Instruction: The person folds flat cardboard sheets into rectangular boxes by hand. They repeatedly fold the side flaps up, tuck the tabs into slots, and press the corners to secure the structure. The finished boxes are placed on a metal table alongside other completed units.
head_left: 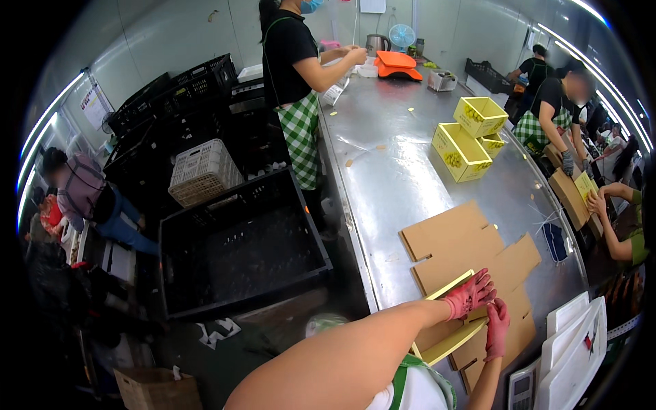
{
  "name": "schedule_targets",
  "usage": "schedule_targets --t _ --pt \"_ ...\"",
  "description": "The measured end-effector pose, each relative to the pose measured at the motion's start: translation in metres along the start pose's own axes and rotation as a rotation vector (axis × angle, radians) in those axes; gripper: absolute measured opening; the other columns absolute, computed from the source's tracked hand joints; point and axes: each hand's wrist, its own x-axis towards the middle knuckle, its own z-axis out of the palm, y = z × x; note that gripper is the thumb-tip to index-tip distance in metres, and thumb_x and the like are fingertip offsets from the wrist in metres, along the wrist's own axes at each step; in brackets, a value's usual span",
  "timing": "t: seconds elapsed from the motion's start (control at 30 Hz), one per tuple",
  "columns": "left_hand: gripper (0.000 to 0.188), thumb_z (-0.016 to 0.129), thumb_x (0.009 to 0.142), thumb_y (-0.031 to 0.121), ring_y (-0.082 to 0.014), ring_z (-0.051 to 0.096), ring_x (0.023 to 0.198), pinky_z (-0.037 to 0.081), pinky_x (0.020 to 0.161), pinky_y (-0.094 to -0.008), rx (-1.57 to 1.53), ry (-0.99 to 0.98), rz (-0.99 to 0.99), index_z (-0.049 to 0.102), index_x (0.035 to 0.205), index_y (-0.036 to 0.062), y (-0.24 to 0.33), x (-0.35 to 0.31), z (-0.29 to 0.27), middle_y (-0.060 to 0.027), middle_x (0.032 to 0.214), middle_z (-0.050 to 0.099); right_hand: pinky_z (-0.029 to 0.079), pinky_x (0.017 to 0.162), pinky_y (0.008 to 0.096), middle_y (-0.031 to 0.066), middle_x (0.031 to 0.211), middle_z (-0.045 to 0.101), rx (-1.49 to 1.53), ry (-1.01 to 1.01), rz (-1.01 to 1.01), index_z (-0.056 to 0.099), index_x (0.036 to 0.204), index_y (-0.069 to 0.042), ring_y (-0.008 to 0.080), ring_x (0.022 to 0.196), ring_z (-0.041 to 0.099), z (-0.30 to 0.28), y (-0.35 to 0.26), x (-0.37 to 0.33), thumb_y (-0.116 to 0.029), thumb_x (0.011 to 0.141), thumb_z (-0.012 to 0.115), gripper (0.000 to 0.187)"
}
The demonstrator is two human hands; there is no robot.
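Note:
A partly folded yellow-edged carton [447, 344] lies in front of me at the table's near side, its brown inner side showing. My left hand [471, 295], in a red-pink glove, reaches across to its far end, its fingers bent over the edge there. Close beside it, my right hand [497, 330], gloved alike, pinches the carton's far right corner. The hands hide most of that end. Beneath and beyond the carton, flat brown cardboard blanks [454, 236] overlap on the metal table [383, 198].
Several yellow cartons [461, 152] stand farther up the table, near an orange scale [398, 65]. White foam lids [570, 355] lean at the right. A large black crate [246, 246] is at the left. A co-worker [294, 82] stands along the left edge; others work at the right.

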Motion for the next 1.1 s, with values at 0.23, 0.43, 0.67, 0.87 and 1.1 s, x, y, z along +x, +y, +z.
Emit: schedule_targets --t 0.23,0.43,0.67,0.87,1.1 --pt "0.052 0.033 0.091 0.029 -0.0322 0.024 0.139 0.007 0.113 -0.061 -0.098 0.258 0.025 0.042 0.135 0.0031 0.02 0.003 0.028 -0.0141 0.146 0.034 0.031 0.104 0.036 0.0119 0.138 0.038 0.182 0.1 -0.09 0.035 0.136 -0.008 0.0237 0.126 0.038 0.042 0.012 -0.033 -0.028 0.096 0.048 0.046" --pt "0.052 0.036 0.09 0.03 -0.0318 0.027 0.137 0.008 0.113 -0.0616 -0.123 0.231 0.083 0.042 0.135 0.0036 0.023 0.022 0.049 -0.0143 0.143 0.037 0.034 0.103 0.0367 0.012 0.139 0.038 0.248 0.147 -0.064 0.035 0.135 -0.01 0.0244 0.126 0.039 0.044 0.014 -0.029 -0.029 0.097 0.046 0.044" --pt "0.059 0.049 0.082 0.035 -0.0334 0.033 0.132 0.011 0.113 -0.0614 -0.253 0.398 0.058 0.045 0.132 0.0044 0.025 0.032 0.067 -0.0148 0.133 0.046 0.033 0.104 0.0384 0.0133 0.14 0.035 0.256 0.156 -0.06 0.032 0.136 -0.008 0.0262 0.127 0.037 0.041 0.024 -0.018 -0.028 0.097 0.045 0.046" --pt "0.065 0.05 0.079 0.039 -0.0339 0.041 0.124 0.012 0.112 -0.0614 -0.348 0.4 0.065 0.045 0.129 -0.0011 0.023 0.028 0.058 -0.0164 0.123 0.053 0.033 0.104 0.0378 0.0143 0.14 0.036 0.299 0.203 -0.018 0.034 0.135 -0.008 0.0263 0.127 0.037 0.052 0.005 -0.023 -0.029 0.098 0.043 0.044" --pt "0.049 0.047 0.08 0.022 -0.0363 0.05 0.113 0.017 0.112 -0.0627 -0.464 0.668 0.005 0.052 0.119 -0.0061 0.043 0.043 0.088 -0.0192 0.106 0.06 0.031 0.107 0.0403 0.0166 0.141 0.036 0.327 0.237 -0.063 0.034 0.134 -0.007 0.0287 0.13 0.035 0.043 0.046 -0.011 -0.03 0.098 0.04 0.043"
